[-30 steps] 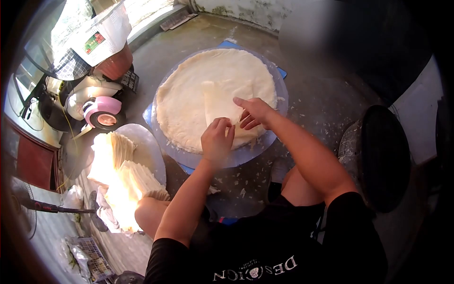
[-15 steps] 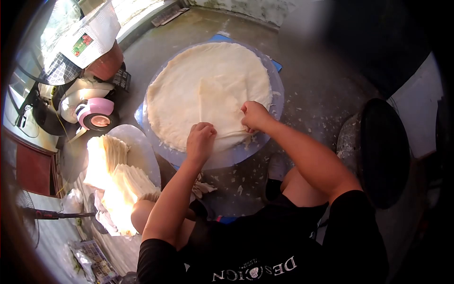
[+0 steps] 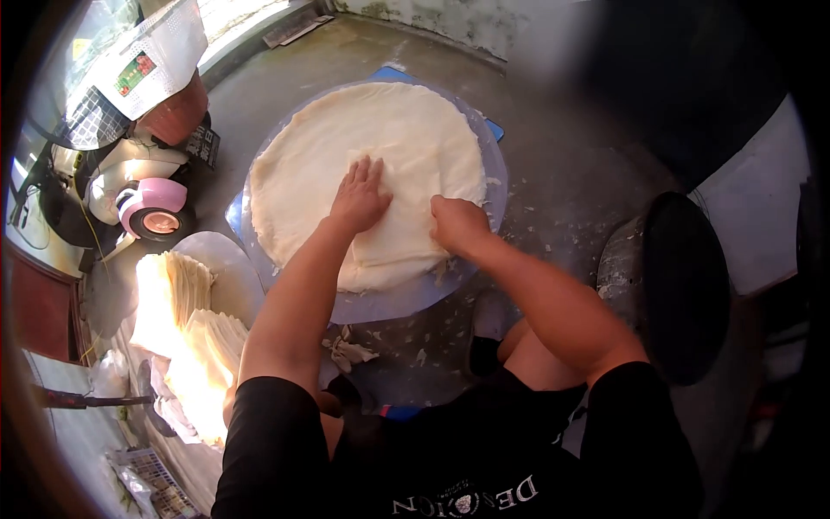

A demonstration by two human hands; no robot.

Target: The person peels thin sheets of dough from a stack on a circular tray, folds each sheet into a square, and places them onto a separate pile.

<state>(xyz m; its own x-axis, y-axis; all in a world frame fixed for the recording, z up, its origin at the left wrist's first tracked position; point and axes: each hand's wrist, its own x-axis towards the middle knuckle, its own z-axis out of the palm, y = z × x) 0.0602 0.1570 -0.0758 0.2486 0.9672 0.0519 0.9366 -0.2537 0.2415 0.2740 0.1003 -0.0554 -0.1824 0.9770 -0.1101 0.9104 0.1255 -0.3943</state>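
Note:
A wide, pale round of dough [image 3: 298, 164] lies on a round, translucent sheet [image 3: 406, 301]. On its middle is a thin, roughly square dough sheet [image 3: 393, 238], its edges faintly visible. My left hand [image 3: 361, 197] is pressed flat on this sheet, fingers stretched out and pointing away from me. At the sheet's right side my right hand [image 3: 458, 225] is closed, with its fingers curled in against the edge. The fingertips of the right hand are partly hidden.
Tall stacks of thin dough sheets [image 3: 173, 298] stand at the left, beside a round pale board [image 3: 229, 259]. Further left are a pink-and-white wheeled object [image 3: 157, 208] and a white basket [image 3: 160, 60]. A large dark round vessel [image 3: 687, 290] stands at the right. Dough scraps dot the floor.
My left hand has moved from the sheet's near edge up to its middle and opened flat. The right hand has stayed at the sheet's right side, still closed. The view has shifted slightly.

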